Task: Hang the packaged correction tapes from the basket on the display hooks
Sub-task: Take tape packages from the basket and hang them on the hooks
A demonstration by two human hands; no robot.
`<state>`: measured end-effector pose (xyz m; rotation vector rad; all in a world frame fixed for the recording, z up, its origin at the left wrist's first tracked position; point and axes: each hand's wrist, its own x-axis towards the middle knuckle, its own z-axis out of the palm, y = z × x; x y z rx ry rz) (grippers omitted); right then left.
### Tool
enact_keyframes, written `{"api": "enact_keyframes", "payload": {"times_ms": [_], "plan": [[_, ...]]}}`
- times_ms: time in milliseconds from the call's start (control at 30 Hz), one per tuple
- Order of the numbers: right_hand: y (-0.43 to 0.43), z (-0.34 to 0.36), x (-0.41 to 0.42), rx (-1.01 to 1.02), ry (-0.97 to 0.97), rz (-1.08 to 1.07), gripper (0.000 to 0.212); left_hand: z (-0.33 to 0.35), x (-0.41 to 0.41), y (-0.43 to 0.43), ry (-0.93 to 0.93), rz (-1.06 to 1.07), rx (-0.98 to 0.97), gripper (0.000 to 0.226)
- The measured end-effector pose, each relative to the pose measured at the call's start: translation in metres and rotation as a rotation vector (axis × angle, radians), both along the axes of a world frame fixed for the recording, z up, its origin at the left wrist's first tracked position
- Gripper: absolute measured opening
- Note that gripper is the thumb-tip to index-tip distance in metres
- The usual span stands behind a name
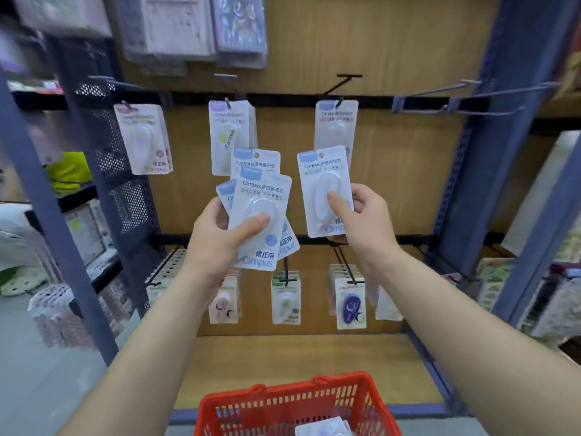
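Note:
My left hand (220, 237) grips a fanned stack of packaged correction tapes (261, 196), thumb pressed on the front pack. My right hand (361, 221) pinches a single packaged correction tape (323, 180), held upright in front of the board. Behind it a pack (336, 121) hangs on a display hook (338, 103). More packs hang on the middle hook (229, 133) and the left hook (141, 136). The red basket (283, 401) sits below at the bottom edge, with another pack (323, 427) lying inside.
Empty long hooks (471, 96) jut out at the upper right. A lower row of hooks carries other correction tape packs (350, 300). Blue shelf uprights (471, 152) and a perforated side panel (119, 171) frame the bay. A wooden shelf (298, 363) lies below.

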<state>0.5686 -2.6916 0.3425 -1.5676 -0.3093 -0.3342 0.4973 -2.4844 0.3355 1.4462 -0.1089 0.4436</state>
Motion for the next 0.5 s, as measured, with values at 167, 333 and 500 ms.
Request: {"api": "enact_keyframes", "payload": {"times_ms": [167, 333, 500], "plan": [[-0.001, 0.042, 0.031, 0.077, -0.020, -0.076, 0.011, -0.008, 0.010, 0.004, 0.014, -0.011, -0.020, 0.041], [0.002, 0.072, 0.059, 0.083, -0.035, -0.112, 0.010, -0.011, 0.016, 0.007, 0.007, 0.003, -0.057, 0.041], [0.003, 0.074, 0.077, 0.105, 0.027, -0.136, 0.022, -0.009, 0.018, 0.008, 0.000, -0.001, -0.078, 0.040]]}}
